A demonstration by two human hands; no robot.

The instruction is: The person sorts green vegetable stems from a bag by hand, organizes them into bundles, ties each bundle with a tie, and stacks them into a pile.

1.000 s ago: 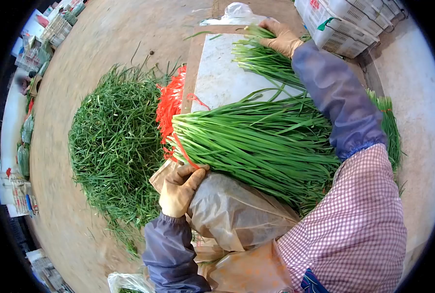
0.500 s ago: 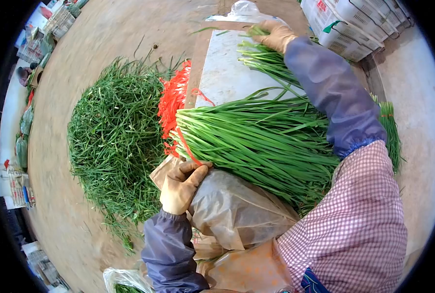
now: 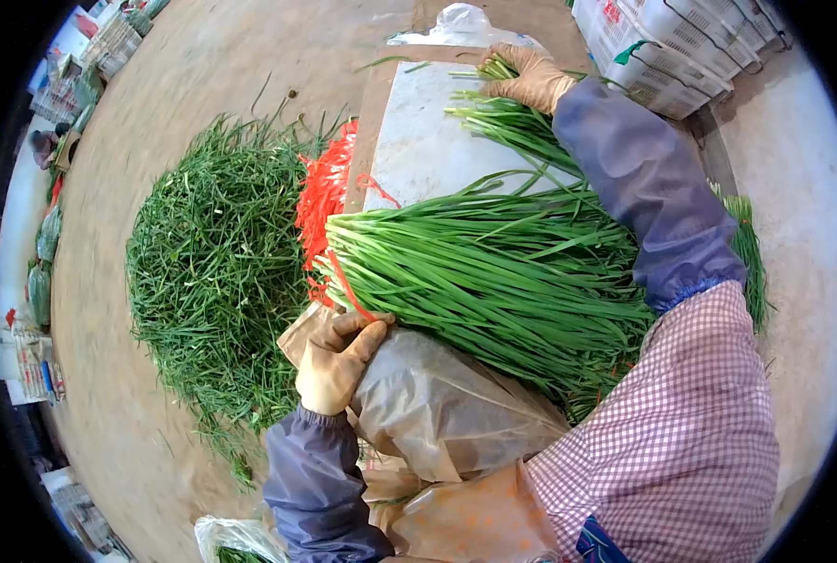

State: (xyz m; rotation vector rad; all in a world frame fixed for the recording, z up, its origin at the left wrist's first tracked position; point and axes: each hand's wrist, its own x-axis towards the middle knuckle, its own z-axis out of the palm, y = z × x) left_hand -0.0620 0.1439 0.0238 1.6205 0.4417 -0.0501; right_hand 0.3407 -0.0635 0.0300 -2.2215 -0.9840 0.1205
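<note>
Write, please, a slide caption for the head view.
Left hand pinches red ribbon across green stalks; right hand grips a smaller bunch.

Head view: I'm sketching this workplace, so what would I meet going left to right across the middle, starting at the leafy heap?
Heap of loose green leaves → bright red plastic strips → large bundle of long green stalks → purple-blue right sleeve → smaller bundle of green stalks.

Stacked crates (image 3: 662,64), heaped greens (image 3: 216,272) and ties (image 3: 324,192) (bright red ones) mark a produce-packing area.
</note>
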